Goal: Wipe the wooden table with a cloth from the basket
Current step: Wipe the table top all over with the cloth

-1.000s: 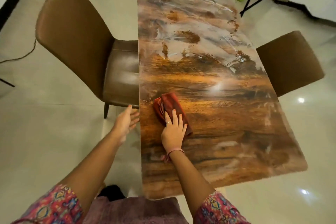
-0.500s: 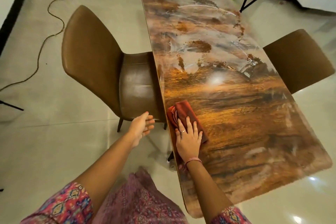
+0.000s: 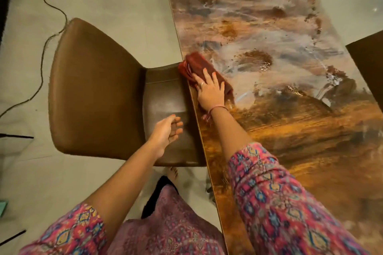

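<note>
Mid-wipe, I judge: my right hand (image 3: 210, 93), fingers flat, presses the cloth (image 3: 199, 66) at the counter (image 3: 290, 130) edge; left hand (image 3: 165, 131) idle, loosely open; far end remains.

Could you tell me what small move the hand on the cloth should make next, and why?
Probably slide the cloth rightward toward the table's middle. The right hand presses it flat at the left edge beside the chair, while pale streaks lie just to its right.

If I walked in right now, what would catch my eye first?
The glossy wooden table with its swirling brown and white pattern, running up the right. At its left edge, the right hand presses a dark red cloth flat. A brown chair sits alongside.
</note>
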Motion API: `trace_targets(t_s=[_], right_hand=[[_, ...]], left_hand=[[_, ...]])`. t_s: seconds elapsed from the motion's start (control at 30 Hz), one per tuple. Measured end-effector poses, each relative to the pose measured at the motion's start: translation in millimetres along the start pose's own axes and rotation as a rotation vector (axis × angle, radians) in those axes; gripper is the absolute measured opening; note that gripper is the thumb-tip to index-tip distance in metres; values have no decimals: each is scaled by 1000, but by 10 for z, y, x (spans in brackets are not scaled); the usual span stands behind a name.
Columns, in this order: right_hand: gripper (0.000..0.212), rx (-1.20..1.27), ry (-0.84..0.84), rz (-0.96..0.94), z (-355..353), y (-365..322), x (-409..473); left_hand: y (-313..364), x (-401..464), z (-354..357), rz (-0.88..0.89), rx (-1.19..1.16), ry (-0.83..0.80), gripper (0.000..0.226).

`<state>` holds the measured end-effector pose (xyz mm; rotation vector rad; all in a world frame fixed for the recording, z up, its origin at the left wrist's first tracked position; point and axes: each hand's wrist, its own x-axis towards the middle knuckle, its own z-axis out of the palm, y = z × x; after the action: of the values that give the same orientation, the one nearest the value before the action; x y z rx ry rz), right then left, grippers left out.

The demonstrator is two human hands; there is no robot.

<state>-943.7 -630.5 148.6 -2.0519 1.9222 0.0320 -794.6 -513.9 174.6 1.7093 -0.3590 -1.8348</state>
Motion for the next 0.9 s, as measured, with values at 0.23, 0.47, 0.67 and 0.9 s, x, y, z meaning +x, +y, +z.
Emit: trace_targets(t_s=[0.23, 0.47, 0.67, 0.9], right_hand=[[50, 22, -40, 5, -284, -190, 1167], [50, 52, 3, -80, -160, -98, 588], [48, 150, 34, 95, 278, -84, -1199], [43, 143, 28, 197, 345, -15, -1658]], left_hand=[[485, 489, -115, -29, -31, 42, 24], [648, 673, -142, -65, -1, 22, 24], [866, 745, 10, -77, 34, -88, 22], [1108, 854, 342, 16, 137, 24, 24]])
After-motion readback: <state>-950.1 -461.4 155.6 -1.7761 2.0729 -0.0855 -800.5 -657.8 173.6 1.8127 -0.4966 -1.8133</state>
